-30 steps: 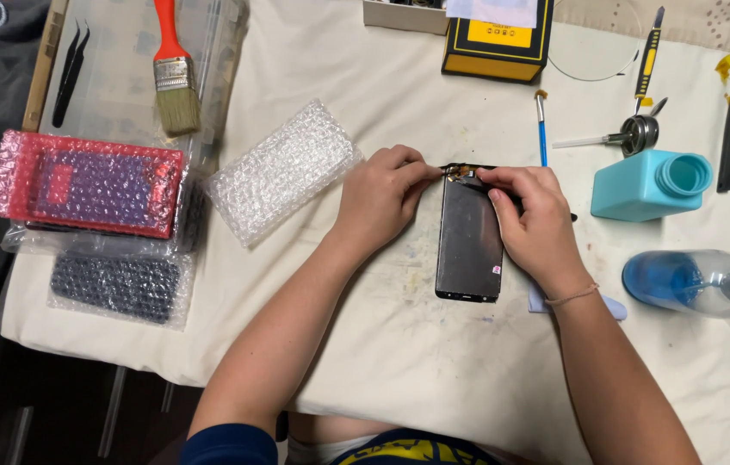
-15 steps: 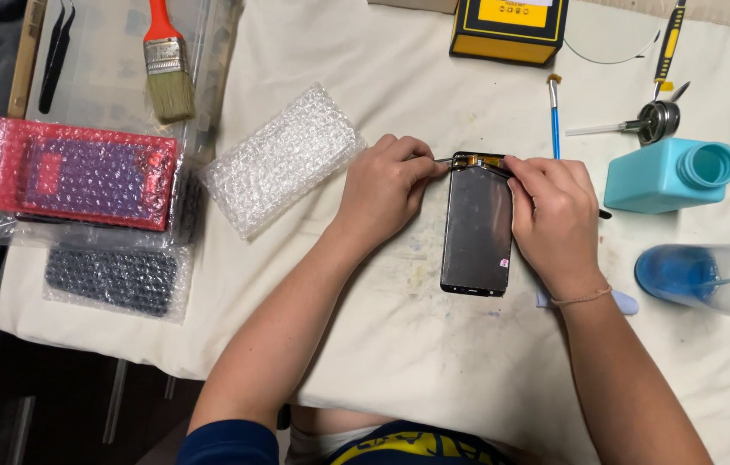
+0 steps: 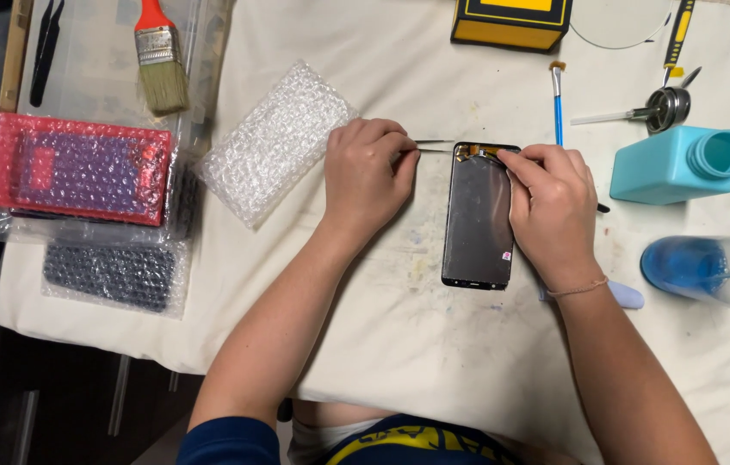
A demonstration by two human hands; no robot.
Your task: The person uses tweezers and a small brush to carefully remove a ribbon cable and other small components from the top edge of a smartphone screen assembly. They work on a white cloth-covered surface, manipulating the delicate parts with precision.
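A dark phone screen panel (image 3: 477, 220) lies flat on the stained cream cloth, with orange flex ribbon at its top edge. My left hand (image 3: 368, 176) rests on the cloth left of the panel and pinches thin metal tweezers (image 3: 432, 146) whose tips point right at the panel's top left corner. My right hand (image 3: 552, 211) lies over the panel's right edge, fingertips pressing at the top near the ribbon, and holds a thin dark tool whose end pokes out on the right.
A clear bubble-wrap pouch (image 3: 274, 140) lies left of my left hand. Red bubble-wrapped parts (image 3: 68, 165) and a paintbrush (image 3: 158, 60) sit far left. A teal bottle (image 3: 682, 164), a blue-tinted bottle (image 3: 709, 271), a small blue brush (image 3: 557, 102) and a yellow box (image 3: 511, 21) stand right and behind.
My left hand has pulled away to the left from the panel's top edge, so the tweezers now show between hand and panel. The right hand stays on the panel.
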